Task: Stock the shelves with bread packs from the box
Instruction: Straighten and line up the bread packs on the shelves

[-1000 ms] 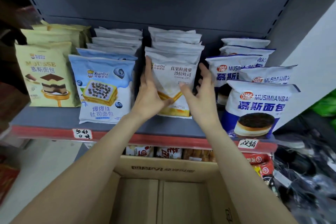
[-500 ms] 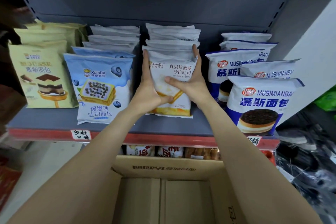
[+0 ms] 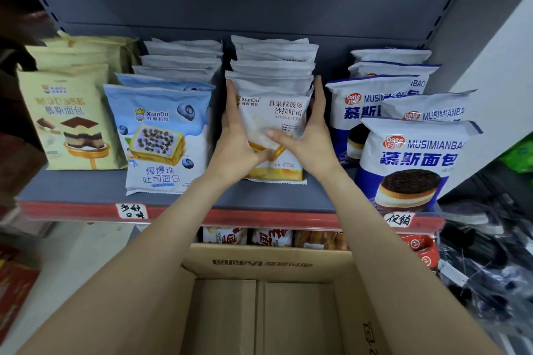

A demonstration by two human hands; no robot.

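A white pineapple toast pack (image 3: 284, 108) stands upright at the front of a row of like packs on the grey shelf (image 3: 72, 184). My left hand (image 3: 235, 147) lies against its left side, fingers straight up, thumb across the lower front. On the pack's right side, my right hand (image 3: 314, 135) mirrors this, its thumb resting on the front. The open cardboard box (image 3: 259, 264) sits below my arms; its visible bottom shows no packs.
Blue blueberry toast packs (image 3: 161, 138) stand to the left, with yellow mousse packs (image 3: 69, 118) beyond them. Blue-and-white mousse bread packs (image 3: 415, 153) fill the right. A red price rail (image 3: 245, 219) edges the shelf. More snack packs (image 3: 268, 236) sit on the shelf below.
My right hand has come off the pack's top corner and moved to its right side with fingers straightened. The left hand stays on the left side. The pack stands a little more upright.
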